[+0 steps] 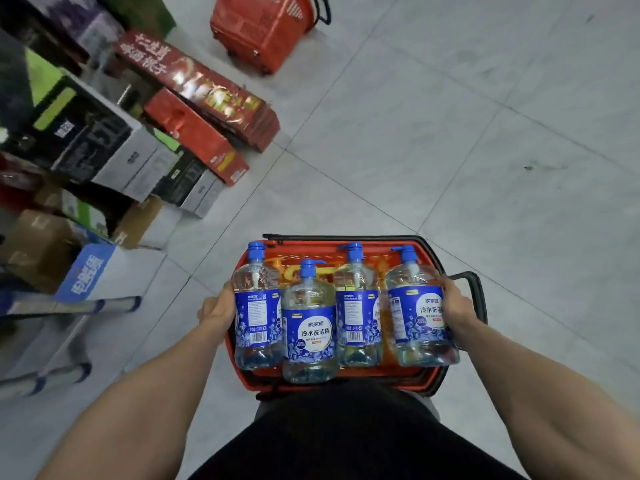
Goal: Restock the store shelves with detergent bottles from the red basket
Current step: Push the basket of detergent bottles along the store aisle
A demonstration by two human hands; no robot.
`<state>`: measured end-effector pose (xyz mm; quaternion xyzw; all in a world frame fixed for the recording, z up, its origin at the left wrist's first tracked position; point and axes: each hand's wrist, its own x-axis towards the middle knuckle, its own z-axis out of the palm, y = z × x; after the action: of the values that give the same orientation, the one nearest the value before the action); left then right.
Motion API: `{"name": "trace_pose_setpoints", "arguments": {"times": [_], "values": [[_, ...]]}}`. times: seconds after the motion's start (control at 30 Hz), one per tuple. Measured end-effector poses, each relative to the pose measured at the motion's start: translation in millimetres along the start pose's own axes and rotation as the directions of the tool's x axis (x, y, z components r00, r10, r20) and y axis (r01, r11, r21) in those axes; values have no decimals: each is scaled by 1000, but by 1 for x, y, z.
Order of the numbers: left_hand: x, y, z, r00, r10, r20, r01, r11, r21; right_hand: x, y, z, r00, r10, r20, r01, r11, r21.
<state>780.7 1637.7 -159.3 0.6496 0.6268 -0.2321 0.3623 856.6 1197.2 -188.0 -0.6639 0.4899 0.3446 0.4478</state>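
- Four clear detergent bottles with blue labels and blue pump caps stand upright in a tight row, side by side, right over the red basket (381,375) at the person's feet.
- Left hand (215,306) is on the outer side of the leftmost bottle (256,313), thumb up against the label, fingers wrapped round it and mostly hidden behind.
- Right hand (456,306) mirrors it on the rightmost bottle (417,313), fingers curled round its far side.
- Squeezed in between are the second bottle (310,327), sitting a touch lower and nearer, and the third bottle (356,306).
- Lifted or resting inside the basket? Cannot tell from here.
- The basket's black handle (479,296) sticks out just beyond the right hand.
- Further up the grey tiled floor (450,150), well apart, lies a second red basket (266,32).
- Stacked cartons (104,140) crowd the left side.
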Motion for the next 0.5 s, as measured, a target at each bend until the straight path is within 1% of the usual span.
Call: {"name": "trace_pose_setpoints", "arguments": {"times": [0.13,0.2,0.27,0.33,0.43,0.5], "values": [[-25,58,32,988,137,77,-147,979,139,0,16,-44,997,45,-69,-34,988,149],[-34,87,50,970,213,119,-233,952,199,0,30,-63,992,76,-97,-52,971,232],[-38,113,68,951,247,187,-293,915,279,-4,46,-79,988,99,-116,-57,946,321],[-17,137,90,921,298,253,-374,860,348,-8,64,-91,981,134,-143,-67,915,398],[-24,181,123,874,342,345,-473,763,441,-23,97,-99,963,208,-170,-88,841,533],[-35,211,150,827,372,422,-554,668,497,-35,120,-98,943,278,-182,-108,776,621]]}}
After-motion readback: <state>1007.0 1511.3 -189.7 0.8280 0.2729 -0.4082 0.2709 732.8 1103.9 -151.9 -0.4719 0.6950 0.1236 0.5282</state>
